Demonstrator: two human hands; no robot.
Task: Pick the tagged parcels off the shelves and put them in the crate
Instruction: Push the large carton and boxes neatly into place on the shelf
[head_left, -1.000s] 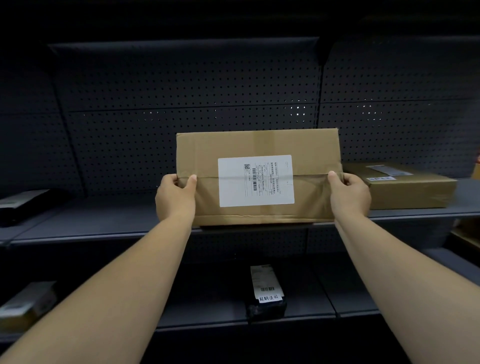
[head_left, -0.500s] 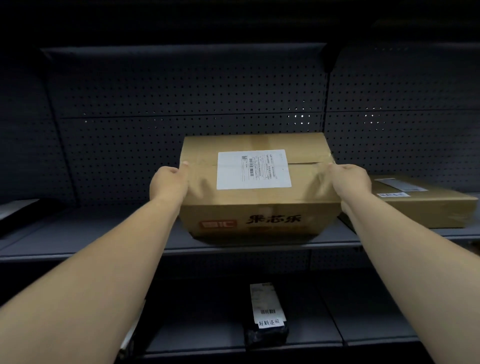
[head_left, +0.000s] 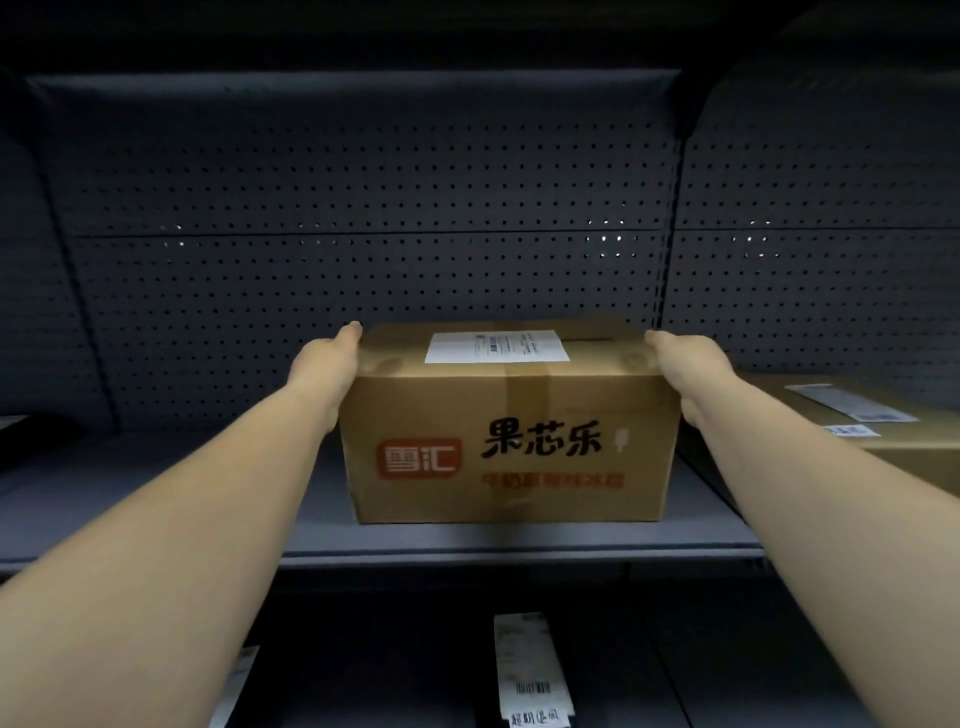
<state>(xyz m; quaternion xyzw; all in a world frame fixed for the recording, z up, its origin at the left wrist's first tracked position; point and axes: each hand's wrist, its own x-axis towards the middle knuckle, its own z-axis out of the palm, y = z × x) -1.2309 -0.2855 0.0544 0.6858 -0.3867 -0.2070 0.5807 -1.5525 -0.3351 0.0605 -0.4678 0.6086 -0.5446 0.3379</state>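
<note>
A brown cardboard box (head_left: 511, 447) with red and black printing on its front stands on the middle shelf (head_left: 498, 545). Its white shipping label (head_left: 496, 346) faces up on the taped top. My left hand (head_left: 324, 364) lies flat against the box's left side, with its fingertips at the top edge. On the opposite side, my right hand (head_left: 685, 364) presses against the upper right corner. The box sits between both palms. No crate is in view.
A flat brown parcel (head_left: 852, 415) with a label lies on the same shelf to the right. On the shelf below are a black parcel with a white tag (head_left: 530, 670) and another parcel edge (head_left: 236, 686). A perforated back panel (head_left: 363, 234) closes the shelf behind.
The box was held tilted up with its label facing me; it has tipped back and now stands on the shelf with the label on top. My hands moved with it.
</note>
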